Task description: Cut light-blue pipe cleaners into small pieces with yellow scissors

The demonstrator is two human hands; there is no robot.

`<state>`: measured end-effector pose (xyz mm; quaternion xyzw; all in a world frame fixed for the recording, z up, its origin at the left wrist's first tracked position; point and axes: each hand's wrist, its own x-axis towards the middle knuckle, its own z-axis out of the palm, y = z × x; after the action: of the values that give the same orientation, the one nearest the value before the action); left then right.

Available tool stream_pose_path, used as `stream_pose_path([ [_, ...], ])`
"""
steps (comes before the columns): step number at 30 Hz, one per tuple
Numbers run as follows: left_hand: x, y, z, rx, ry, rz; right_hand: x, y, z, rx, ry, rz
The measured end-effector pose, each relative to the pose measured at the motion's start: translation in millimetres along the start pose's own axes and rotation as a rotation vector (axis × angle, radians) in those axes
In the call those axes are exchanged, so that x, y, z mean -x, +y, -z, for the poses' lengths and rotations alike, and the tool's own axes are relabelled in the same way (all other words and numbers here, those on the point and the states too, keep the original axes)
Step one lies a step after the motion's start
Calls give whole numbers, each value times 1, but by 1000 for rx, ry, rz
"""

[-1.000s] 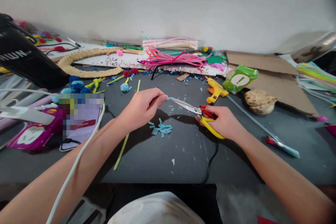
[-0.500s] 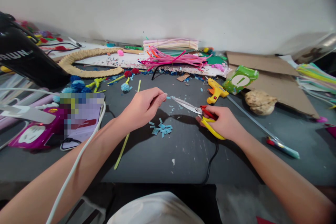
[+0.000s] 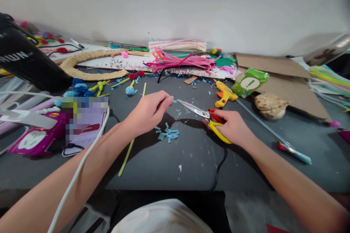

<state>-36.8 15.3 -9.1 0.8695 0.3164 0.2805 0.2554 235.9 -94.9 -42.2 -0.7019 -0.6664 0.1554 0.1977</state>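
Note:
My left hand (image 3: 153, 111) is closed in a pinch on a small light-blue strip (image 3: 175, 101), whose end pokes out past the fingertips. In my right hand (image 3: 232, 125) are scissors (image 3: 195, 109) with red and yellow handles, their blades nearly together and pointing left. The blade tips are close to the end of the strip. Below my left hand lies a loose pile of cut light-blue pieces (image 3: 168, 133). Finer blue clippings (image 3: 187, 110) are scattered under the blades. A thin yellow-green stem (image 3: 126, 157) runs beneath my left wrist.
Beyond the hands lie a yellow glue gun (image 3: 225, 94), a green packet (image 3: 250, 82) and bundled pink pipe cleaners (image 3: 180, 62). At the left are a black bottle (image 3: 30, 56), a wrapped ring (image 3: 71, 67) and a phone (image 3: 87, 127). A white cable (image 3: 79, 173) crosses my left forearm. Cardboard (image 3: 303, 98) lies right.
The scissors' handles have come slightly closer together in my right hand, and the blades look a little more closed. My left hand has hardly moved.

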Motion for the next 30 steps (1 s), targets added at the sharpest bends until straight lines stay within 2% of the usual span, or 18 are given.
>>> stream_pose_path([
  [5,0,0,0,0,1,0,1,-3,1,-61,-11,-12],
  [20,-1,1,0,-3,-6,6,0,-1,0,32,-6,-8],
  [30,0,2,1,-6,-6,25,1,-4,1,-29,-15,-10],
])
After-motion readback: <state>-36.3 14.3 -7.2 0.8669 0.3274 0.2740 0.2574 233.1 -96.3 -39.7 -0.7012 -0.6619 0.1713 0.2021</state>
